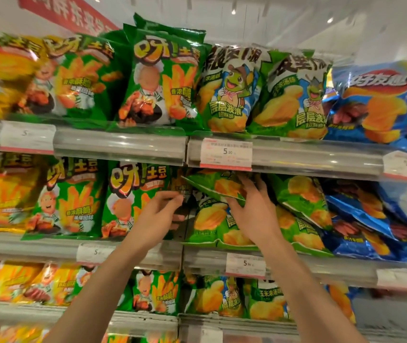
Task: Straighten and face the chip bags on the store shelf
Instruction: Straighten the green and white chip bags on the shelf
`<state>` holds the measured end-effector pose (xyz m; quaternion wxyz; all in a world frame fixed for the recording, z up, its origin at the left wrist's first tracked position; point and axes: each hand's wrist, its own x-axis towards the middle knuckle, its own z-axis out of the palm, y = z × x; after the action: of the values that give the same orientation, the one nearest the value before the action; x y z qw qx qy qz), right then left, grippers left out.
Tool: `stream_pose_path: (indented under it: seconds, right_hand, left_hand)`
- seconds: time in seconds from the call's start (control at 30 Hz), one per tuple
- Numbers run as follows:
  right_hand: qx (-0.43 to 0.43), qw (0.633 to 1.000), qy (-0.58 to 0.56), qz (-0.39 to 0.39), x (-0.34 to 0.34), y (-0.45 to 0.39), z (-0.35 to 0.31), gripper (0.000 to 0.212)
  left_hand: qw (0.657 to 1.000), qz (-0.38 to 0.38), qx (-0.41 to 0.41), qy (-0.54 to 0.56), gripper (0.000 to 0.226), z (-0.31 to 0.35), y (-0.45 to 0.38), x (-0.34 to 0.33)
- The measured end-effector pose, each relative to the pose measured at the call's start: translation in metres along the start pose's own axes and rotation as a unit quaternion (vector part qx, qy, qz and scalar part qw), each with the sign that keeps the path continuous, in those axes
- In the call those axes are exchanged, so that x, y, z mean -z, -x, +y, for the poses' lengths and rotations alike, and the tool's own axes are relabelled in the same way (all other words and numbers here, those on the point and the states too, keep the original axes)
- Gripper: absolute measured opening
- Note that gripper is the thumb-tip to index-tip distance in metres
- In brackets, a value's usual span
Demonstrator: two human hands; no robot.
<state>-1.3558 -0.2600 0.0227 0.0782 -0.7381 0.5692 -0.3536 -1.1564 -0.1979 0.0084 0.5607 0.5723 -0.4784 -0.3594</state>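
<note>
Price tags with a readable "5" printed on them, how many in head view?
4. White paper price tag on the top rail, centre; another on the top rail, left; two on the middle rail and. Other tags at right and bottom are too blurred to read.

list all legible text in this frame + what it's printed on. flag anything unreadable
"呀!土豆": green fries bag, middle shelf, beside the left hand.
"呀!土豆": green fries bag, top shelf.
"层层波浪": green frog bag, top shelf.
"5.90": price tag on the top shelf rail.
"5": price tag, lower rail; remaining digits blurred.
Red banner, blue bags, other tags: too blurred.
</note>
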Motion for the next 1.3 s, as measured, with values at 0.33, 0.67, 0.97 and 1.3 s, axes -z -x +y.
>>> stream_pose_path:
  seconds: [0.33,0.67,0.97,1.3]
  right_hand:
    - [0.048,0.984,-0.162,-0.063,0.034,0.048,0.009,0.059]
    - [-0.085,0.955,-0.279,-0.043,0.044,0.048,0.004,0.059]
    - [-0.148,0.941,-0.297,-0.067,0.036,0.043,-0.002,0.069]
    - [-0.123,0.927,-0.341,-0.095,0.031,0.063,-0.012,0.071]
  left_hand:
    - [0.987,-0.081,0.091,0.104,0.053,0.013,-0.013,0.003]
    - [0.99,-0.128,0.059,-0.002,0.041,0.018,-0.01,-0.005]
    - [0.983,-0.159,0.057,-0.075,0.082,0.018,0.003,0.009]
    - [0.995,-0.098,0.016,-0.007,0.062,0.017,0.017,0.008]
